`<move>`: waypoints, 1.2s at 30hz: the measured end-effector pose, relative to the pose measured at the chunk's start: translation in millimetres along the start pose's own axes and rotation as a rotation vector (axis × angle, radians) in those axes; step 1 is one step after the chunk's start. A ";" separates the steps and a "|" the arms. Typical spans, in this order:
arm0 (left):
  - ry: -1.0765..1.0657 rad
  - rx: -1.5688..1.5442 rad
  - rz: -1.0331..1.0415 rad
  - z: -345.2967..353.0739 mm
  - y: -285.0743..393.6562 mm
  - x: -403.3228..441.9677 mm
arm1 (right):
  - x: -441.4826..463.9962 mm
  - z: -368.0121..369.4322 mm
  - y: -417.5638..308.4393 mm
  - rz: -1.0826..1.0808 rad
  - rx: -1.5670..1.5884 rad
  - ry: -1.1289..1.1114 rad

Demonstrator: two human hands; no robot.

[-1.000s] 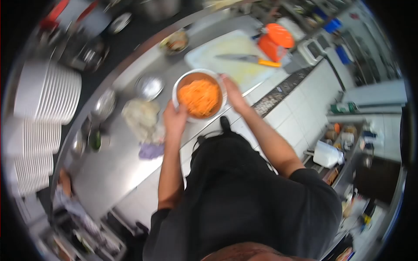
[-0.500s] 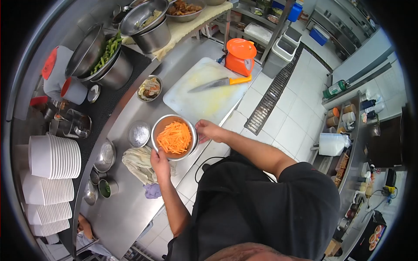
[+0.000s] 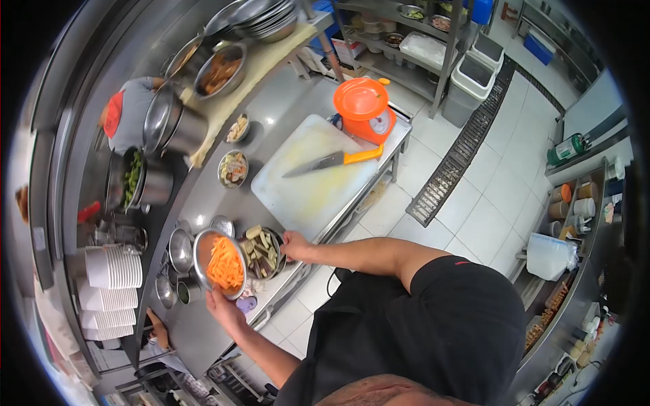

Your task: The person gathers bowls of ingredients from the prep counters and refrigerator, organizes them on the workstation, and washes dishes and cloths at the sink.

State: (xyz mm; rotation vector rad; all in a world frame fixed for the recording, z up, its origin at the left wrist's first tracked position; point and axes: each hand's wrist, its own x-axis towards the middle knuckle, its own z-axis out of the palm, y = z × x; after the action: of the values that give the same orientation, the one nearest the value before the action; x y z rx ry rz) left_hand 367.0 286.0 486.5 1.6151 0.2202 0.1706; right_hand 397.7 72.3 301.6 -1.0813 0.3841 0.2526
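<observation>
Holding the carrot bowl point(image 3: 204, 249) tilted over the counter point(image 3: 203, 333), left hand point(image 3: 222, 306) closed on its near rim! Gripping the second bowl point(image 3: 277, 241) just beside it, loaded with chopped vegetables point(image 3: 258, 254), right hand point(image 3: 296, 247) curled closed around the edge. Beyond, on the board point(image 3: 298, 203), a knife point(image 3: 335, 162).

On the tabletop point(image 3: 203, 331) lies the chopping board point(image 3: 291, 196), the knife point(image 3: 332, 162) on it, handle toward the scale point(image 3: 365, 120) just behind. Two small bowls point(image 3: 234, 185) stand left of the board, one behind the other. Before the board, the carrot bowl point(image 3: 201, 252) sits in the left fingers point(image 3: 215, 299), just left of the vegetable bowl point(image 3: 279, 266), whose right rim touches the right fingers point(image 3: 291, 241). Stacked tubs point(image 3: 114, 268) stand farther left.
</observation>
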 end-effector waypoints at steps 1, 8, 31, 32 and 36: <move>0.009 0.020 -0.004 5.9 16.9 -10.7 | -10.1 -7.4 -7.8 0.013 0.034 -0.045; -0.111 -0.002 0.024 72.4 120.5 -65.7 | -81.6 -101.1 -97.8 0.103 0.112 -0.229; -0.924 -0.082 -0.228 850.8 -4.4 11.8 | -217.5 -631.8 -356.8 -0.451 0.280 1.076; -0.922 -0.066 -0.205 891.5 -13.0 20.3 | -211.6 -654.6 -367.4 -0.460 0.286 1.092; -0.925 -0.110 -0.179 1040.1 -57.7 65.7 | -187.8 -740.6 -388.5 -0.497 0.224 0.992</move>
State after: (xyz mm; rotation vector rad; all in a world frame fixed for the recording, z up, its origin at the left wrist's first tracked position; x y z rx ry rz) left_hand 681.9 -702.1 368.5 1.4056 -0.3543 -0.6843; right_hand 243.1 -766.3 387.6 -0.9822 0.9729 -0.7897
